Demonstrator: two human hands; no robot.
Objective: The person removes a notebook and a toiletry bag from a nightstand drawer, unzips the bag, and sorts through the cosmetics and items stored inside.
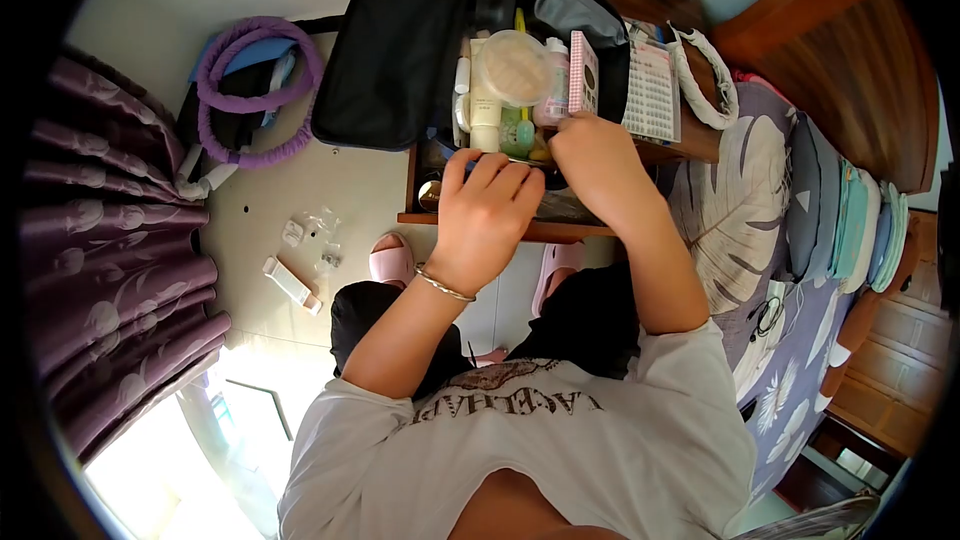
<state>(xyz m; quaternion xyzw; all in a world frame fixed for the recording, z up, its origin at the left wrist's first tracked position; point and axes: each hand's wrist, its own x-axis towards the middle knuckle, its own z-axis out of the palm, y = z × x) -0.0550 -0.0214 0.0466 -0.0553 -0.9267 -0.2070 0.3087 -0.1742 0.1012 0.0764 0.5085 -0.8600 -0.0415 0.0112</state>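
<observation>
A black cosmetic bag (390,50) stands on the nightstand, its lid flipped over to the left. Packed inside are a cream tube (486,112), a round clear-lidded container (515,68), a pink bottle (552,80), a pink checked box (583,72) and a green bottle (516,132). My left hand (485,215) is closed, fingers bent over the bag's front edge below the tube. At the front right corner, my right hand (600,160) is closed too, curled against the bag beneath the pink bottle. Both hands' fingertips are partly hidden.
Under the bag a drawer (428,218) is pulled out. A false-lash tray (652,90) and a white headband (703,80) lie to the right, beside the bed. Purple padded hoops (255,90) rest at left. A small box (291,285) and clear packaging lie on the floor.
</observation>
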